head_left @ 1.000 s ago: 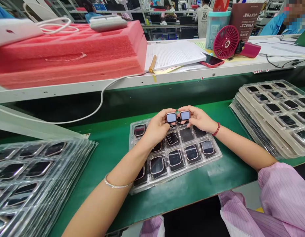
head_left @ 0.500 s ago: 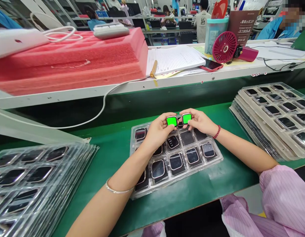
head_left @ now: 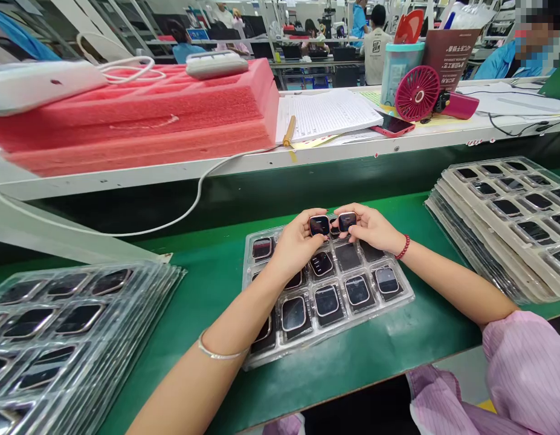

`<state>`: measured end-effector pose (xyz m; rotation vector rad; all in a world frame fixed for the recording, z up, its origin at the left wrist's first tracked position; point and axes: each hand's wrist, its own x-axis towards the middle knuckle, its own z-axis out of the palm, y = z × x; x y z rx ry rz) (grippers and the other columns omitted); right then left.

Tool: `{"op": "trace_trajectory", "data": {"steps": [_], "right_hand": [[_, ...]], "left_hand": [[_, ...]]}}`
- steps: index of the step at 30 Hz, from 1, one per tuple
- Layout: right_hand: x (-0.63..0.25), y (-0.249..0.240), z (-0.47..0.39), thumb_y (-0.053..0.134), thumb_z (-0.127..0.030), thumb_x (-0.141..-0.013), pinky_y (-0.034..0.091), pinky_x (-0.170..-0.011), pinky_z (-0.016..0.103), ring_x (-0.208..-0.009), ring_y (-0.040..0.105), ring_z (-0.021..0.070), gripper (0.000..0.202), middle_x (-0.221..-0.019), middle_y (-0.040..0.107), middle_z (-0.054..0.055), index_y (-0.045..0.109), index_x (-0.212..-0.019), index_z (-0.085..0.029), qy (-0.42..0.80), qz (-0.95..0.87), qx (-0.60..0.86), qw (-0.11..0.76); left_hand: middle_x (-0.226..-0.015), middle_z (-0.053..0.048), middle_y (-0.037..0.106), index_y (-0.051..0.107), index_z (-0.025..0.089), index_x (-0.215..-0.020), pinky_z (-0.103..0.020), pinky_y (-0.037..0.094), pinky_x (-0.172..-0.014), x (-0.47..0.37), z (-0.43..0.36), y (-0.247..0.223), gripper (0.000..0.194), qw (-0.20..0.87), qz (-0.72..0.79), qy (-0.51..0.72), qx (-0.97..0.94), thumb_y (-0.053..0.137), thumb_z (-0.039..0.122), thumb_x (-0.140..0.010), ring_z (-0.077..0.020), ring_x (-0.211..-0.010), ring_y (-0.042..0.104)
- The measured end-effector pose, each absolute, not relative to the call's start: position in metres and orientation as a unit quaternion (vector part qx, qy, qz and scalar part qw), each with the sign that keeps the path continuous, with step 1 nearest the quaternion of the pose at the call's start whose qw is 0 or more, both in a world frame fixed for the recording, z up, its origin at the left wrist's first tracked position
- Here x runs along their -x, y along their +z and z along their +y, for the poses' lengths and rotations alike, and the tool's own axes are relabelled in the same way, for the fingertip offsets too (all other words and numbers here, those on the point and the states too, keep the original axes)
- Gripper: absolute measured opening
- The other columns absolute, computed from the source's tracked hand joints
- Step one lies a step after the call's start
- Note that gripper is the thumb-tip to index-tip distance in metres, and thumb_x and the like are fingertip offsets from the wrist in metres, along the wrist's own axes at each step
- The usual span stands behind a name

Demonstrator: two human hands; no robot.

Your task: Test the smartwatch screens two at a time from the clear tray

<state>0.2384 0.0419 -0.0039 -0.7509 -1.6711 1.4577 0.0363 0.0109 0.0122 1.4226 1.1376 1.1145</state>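
Note:
My left hand (head_left: 302, 238) grips a smartwatch (head_left: 319, 225) without a strap, its dark screen turned toward me. A second smartwatch (head_left: 347, 222) is pinched in my right hand (head_left: 370, 228), close beside the first, and its screen is dark with faint marks. Both are raised over the back part of a clear plastic tray (head_left: 327, 329). Square pockets in the tray hold several more watches, among them a watch (head_left: 322, 264) showing small white marks. One pocket (head_left: 347, 256) near my right hand holds no watch. My left forearm hides part of the tray's left side.
Stacked trays of watches stand at the left (head_left: 80, 320) and right (head_left: 506, 205). Behind, a white shelf (head_left: 243, 158) carries red foam (head_left: 171, 127), papers (head_left: 327, 115), a phone (head_left: 394, 125) and a pink fan (head_left: 418, 93). A white cable (head_left: 200, 187) hangs below it. Other people sit beyond.
Both watch screens have gone from bright green to dark. My hands keep their hold at nearly the same place over the tray; the whole view has shifted slightly.

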Motion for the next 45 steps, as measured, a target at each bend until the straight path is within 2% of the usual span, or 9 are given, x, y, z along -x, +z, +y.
{"op": "trace_trajectory", "data": {"steps": [3,6,11,15,19,22,29,39,45], "right_hand": [[-0.238,-0.004,0.042,0.058,-0.008,-0.078,0.06,-0.065,0.021,-0.081,0.074,0.0137,0.044,-0.11,0.073,0.006,0.057,-0.121,-0.017,0.574,-0.656,0.298,0.389],[-0.238,-0.004,0.042,0.058,-0.012,-0.082,0.059,-0.062,0.019,-0.078,0.073,0.0127,0.038,-0.109,0.073,0.007,0.058,-0.119,-0.017,0.576,-0.657,0.297,0.386],[-0.237,-0.004,0.042,0.06,-0.011,-0.081,0.06,-0.06,0.019,-0.077,0.074,0.0133,0.039,-0.107,0.074,0.007,0.059,-0.119,-0.017,0.575,-0.65,0.303,0.393],[-0.237,-0.002,0.042,0.061,-0.015,-0.083,0.059,-0.057,0.02,-0.073,0.074,0.0139,0.032,-0.102,0.074,0.007,0.061,-0.114,-0.017,0.582,-0.645,0.308,0.388],[-0.237,0.0,0.041,0.062,-0.023,-0.086,0.055,-0.051,0.018,-0.065,0.071,0.012,0.021,-0.093,0.075,0.005,0.063,-0.106,-0.016,0.586,-0.638,0.313,0.389],[-0.238,0.0,0.041,0.065,-0.027,-0.085,0.053,-0.048,0.017,-0.06,0.068,0.0102,0.02,-0.087,0.074,0.004,0.063,-0.101,-0.015,0.581,-0.641,0.312,0.392],[-0.238,-0.001,0.041,0.067,-0.027,-0.082,0.049,-0.046,0.017,-0.055,0.064,0.0087,0.021,-0.082,0.073,0.003,0.062,-0.098,-0.015,0.563,-0.657,0.312,0.392],[-0.237,-0.006,0.041,0.065,-0.018,-0.077,0.052,-0.049,0.016,-0.062,0.065,0.0089,0.03,-0.09,0.07,0.003,0.058,-0.106,-0.015,0.564,-0.667,0.288,0.393],[-0.237,-0.008,0.043,0.062,-0.015,-0.077,0.055,-0.052,0.018,-0.064,0.065,0.0096,0.034,-0.091,0.068,0.002,0.055,-0.11,-0.016,0.56,-0.675,0.282,0.389]], "left_hand": [[-0.101,-0.006,0.072,0.062,0.018,-0.114,-0.037,0.052,-0.089,-0.036,0.01,0.013,0.048,0.478,0.47,0.458,-0.584,0.071,0.02,-0.067,-0.0231,-0.096,0.068],[-0.094,-0.005,0.072,0.064,0.017,-0.11,-0.035,0.054,-0.08,-0.037,0.01,0.013,0.04,0.483,0.469,0.456,-0.582,0.071,0.026,-0.071,-0.0205,-0.083,0.068],[-0.092,-0.005,0.073,0.065,0.017,-0.105,-0.033,0.055,-0.076,-0.037,0.009,0.013,0.037,0.48,0.465,0.459,-0.586,0.075,0.027,-0.071,-0.0213,-0.085,0.069],[-0.086,-0.005,0.073,0.067,0.017,-0.097,-0.032,0.055,-0.068,-0.036,0.009,0.015,0.032,0.484,0.465,0.457,-0.583,0.076,0.037,-0.073,-0.0188,-0.073,0.067],[-0.077,-0.005,0.07,0.068,0.016,-0.092,-0.025,0.046,-0.052,-0.037,0.008,0.018,0.033,0.473,0.484,0.443,-0.588,0.073,0.045,-0.077,-0.0162,-0.061,0.063],[-0.076,-0.004,0.069,0.069,0.016,-0.097,-0.022,0.039,-0.046,-0.037,0.007,0.02,0.036,0.471,0.495,0.432,-0.588,0.068,0.048,-0.081,-0.0155,-0.059,0.063],[-0.082,-0.004,0.069,0.069,0.016,-0.108,-0.023,0.043,-0.048,-0.037,0.007,0.02,0.033,0.466,0.502,0.436,-0.583,0.062,0.035,-0.082,-0.0159,-0.062,0.065],[-0.09,-0.005,0.072,0.063,0.015,-0.117,-0.022,0.046,-0.052,-0.038,0.009,0.016,0.045,0.497,0.477,0.43,-0.584,0.065,0.019,-0.072,-0.0175,-0.073,0.069],[-0.093,-0.004,0.072,0.064,0.016,-0.11,-0.03,0.055,-0.072,-0.039,0.011,0.009,0.043,0.496,0.455,0.445,-0.591,0.069,0.019,-0.068,-0.0183,-0.08,0.068]]}}
